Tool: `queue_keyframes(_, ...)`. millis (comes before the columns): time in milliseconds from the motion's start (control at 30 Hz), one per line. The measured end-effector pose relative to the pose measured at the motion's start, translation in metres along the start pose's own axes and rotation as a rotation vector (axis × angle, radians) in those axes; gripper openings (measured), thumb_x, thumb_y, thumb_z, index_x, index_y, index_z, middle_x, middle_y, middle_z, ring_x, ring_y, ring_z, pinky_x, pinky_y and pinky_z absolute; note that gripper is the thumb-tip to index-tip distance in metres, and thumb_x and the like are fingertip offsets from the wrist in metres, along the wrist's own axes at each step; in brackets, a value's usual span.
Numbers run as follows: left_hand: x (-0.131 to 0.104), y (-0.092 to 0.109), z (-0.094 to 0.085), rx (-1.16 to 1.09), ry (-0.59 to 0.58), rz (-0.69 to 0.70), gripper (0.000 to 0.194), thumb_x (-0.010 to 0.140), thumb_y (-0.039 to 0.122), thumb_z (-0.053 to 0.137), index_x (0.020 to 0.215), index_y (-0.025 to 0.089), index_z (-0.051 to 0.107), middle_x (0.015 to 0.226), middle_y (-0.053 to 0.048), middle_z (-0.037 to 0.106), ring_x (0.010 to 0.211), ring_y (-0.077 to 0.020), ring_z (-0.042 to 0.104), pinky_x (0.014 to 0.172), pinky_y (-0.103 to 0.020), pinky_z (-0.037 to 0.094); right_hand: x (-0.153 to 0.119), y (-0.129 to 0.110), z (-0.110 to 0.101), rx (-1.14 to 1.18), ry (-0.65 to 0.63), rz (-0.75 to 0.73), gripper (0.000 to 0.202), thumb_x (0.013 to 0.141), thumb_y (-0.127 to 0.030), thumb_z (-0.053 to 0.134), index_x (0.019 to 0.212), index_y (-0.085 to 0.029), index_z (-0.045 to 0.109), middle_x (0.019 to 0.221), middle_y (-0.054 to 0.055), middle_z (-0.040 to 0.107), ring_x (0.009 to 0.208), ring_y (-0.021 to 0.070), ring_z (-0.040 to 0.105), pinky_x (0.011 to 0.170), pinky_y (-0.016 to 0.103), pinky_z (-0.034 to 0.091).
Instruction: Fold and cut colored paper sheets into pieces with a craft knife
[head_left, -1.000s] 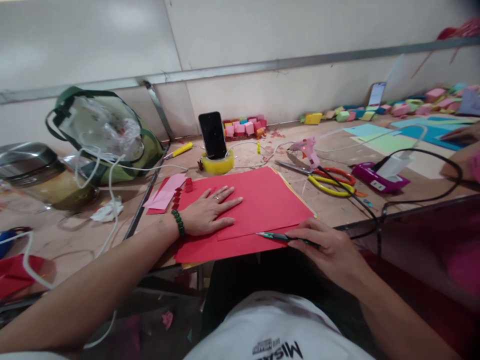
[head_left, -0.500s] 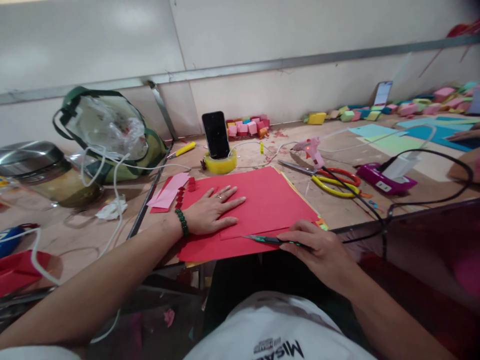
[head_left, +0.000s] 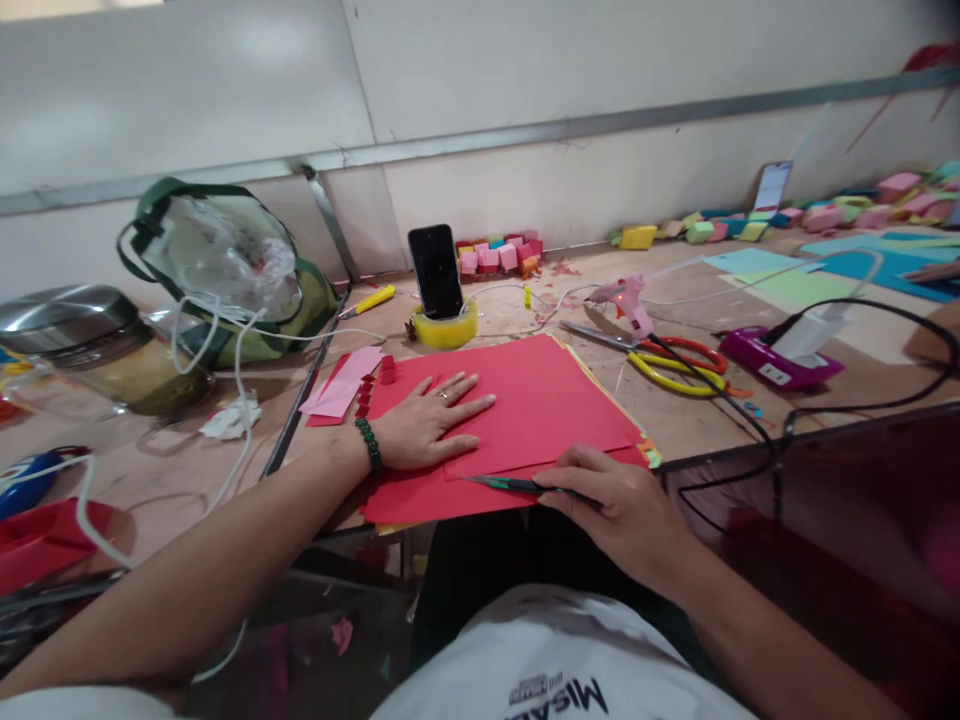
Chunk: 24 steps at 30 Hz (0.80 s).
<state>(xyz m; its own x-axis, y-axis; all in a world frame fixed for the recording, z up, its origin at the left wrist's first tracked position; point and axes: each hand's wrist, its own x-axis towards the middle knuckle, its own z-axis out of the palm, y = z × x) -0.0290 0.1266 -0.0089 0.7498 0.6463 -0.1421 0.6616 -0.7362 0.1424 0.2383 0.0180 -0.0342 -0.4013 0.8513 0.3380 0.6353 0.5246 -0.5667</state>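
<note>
Red paper sheets (head_left: 525, 400) lie stacked at the table's front edge, with yellowish edges showing beneath. My left hand (head_left: 427, 425) is spread flat on the top sheet, fingers apart, pressing near its left side. In my right hand (head_left: 607, 505) is a slim dark craft knife (head_left: 510, 485) with green parts. Its tip points left and rests on the red paper, along the lower edge of the top sheet. My right fingers are closed around the handle and hide its rear end. Left of the stack lie pink paper strips (head_left: 345, 385) and small folded red pieces (head_left: 387, 369).
A phone (head_left: 436, 270) stands in a yellow tape roll (head_left: 446, 328) behind the paper. To the right are scissors (head_left: 675, 370), a pink glue gun (head_left: 630, 305) and a purple power strip (head_left: 780, 358) with cables. A jar (head_left: 97, 350) and a green bag (head_left: 315, 300) stand left. Another person's hand (head_left: 934, 272) shows far right.
My right hand has moved left with the craft knife, its tip sliding along the top sheet's lower edge. My left hand stays flat on the paper. The view has shifted slightly.
</note>
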Motion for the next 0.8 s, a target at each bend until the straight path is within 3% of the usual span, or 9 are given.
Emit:
queue_keyframes(600, 0.000, 0.000, 0.001, -0.019, 0.027, 0.008, 0.063, 0.098, 0.057, 0.033, 0.154, 0.031, 0.020, 0.162, -0.012, 0.009, 0.149, -0.0291, 0.008, 0.115, -0.057, 0.010, 0.008, -0.013, 0.012, 0.031, -0.035, -0.041, 0.016, 0.089, -0.022, 0.061, 0.099, -0.022, 0.074, 0.085, 0.003, 0.064, 0.070, 0.0136, 0.063, 0.064, 0.024, 0.048)
queue_keyframes(700, -0.001, 0.000, 0.001, -0.026, 0.024, 0.011, 0.063, 0.098, 0.056, 0.033, 0.154, 0.028, 0.022, 0.162, -0.013, 0.009, 0.149, -0.0294, 0.007, 0.116, -0.057, 0.009, 0.002, -0.022, 0.002, 0.058, -0.049, -0.066, 0.015, 0.090, -0.022, 0.060, 0.096, -0.021, 0.073, 0.082, 0.003, 0.063, 0.066, 0.0123, 0.061, 0.060, 0.023, 0.047)
queue_keyframes(800, -0.002, -0.001, 0.001, -0.052, 0.033, 0.021, 0.068, 0.095, 0.061, 0.037, 0.153, 0.028, 0.024, 0.162, -0.014, 0.011, 0.149, -0.0309, 0.008, 0.116, -0.057, 0.007, -0.009, -0.014, -0.025, 0.060, 0.021, -0.042, 0.017, 0.093, -0.024, 0.055, 0.100, -0.024, 0.070, 0.084, 0.002, 0.063, 0.069, 0.0123, 0.062, 0.058, 0.022, 0.047)
